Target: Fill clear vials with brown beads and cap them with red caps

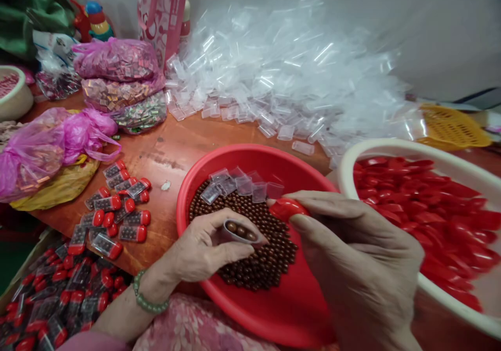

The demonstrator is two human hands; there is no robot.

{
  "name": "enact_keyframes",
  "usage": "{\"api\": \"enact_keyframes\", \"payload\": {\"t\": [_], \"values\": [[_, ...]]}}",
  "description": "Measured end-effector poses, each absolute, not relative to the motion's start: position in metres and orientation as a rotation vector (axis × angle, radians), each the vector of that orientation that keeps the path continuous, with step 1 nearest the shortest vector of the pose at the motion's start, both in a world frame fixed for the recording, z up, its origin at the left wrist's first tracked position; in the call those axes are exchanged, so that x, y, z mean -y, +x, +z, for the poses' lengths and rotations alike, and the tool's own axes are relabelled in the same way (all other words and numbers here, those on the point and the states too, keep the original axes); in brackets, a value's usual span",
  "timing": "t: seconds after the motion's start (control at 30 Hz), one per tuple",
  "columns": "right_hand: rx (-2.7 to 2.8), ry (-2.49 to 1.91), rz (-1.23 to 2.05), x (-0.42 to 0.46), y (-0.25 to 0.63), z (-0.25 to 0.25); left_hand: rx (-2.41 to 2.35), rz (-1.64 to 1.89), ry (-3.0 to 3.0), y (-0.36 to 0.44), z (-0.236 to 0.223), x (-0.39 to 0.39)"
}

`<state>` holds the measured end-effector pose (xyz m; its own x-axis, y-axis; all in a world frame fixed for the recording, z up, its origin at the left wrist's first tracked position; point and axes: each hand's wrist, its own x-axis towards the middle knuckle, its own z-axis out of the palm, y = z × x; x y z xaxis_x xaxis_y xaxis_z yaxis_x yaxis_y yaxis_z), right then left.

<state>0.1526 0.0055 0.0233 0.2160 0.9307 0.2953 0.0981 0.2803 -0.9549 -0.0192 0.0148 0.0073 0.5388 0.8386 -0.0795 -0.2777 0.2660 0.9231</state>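
Observation:
My left hand is closed around a small clear plastic tube with brown beads inside, held over a red basin. The basin holds a heap of brown beads and several empty clear tubes. My right hand pinches a red cap between thumb and fingers, just right of the tube's open end. A green bead bracelet is on my left wrist.
A cream basin at right is full of red caps. Finished capped tubes lie on the wooden table and in a box at lower left. A big pile of clear tubes, pink bags and a yellow basket sit behind.

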Motion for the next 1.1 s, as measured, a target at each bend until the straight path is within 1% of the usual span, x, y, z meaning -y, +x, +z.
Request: {"api": "enact_keyframes", "payload": {"t": [0.13, 0.27, 0.73, 0.87, 1.1], "values": [[1.147, -1.081, 0.837, -0.003, 0.150, 0.019, -0.702, 0.795, 1.170, -0.023, 0.014, -0.015], [1.172, -1.036, 0.857, 0.000, 0.150, 0.016, -0.696, 0.826, 1.193, -0.021, 0.011, -0.018], [1.522, -1.046, 0.587, 0.010, 0.128, 0.021, -0.656, 0.812, 1.128, -0.015, -0.001, -0.015], [1.592, -1.050, 0.553, 0.009, 0.126, 0.018, -0.604, 0.808, 1.163, -0.014, -0.002, -0.015], [1.654, -1.091, 0.486, 0.007, 0.131, 0.012, -0.682, 0.783, 1.191, -0.017, -0.007, -0.016]]}}
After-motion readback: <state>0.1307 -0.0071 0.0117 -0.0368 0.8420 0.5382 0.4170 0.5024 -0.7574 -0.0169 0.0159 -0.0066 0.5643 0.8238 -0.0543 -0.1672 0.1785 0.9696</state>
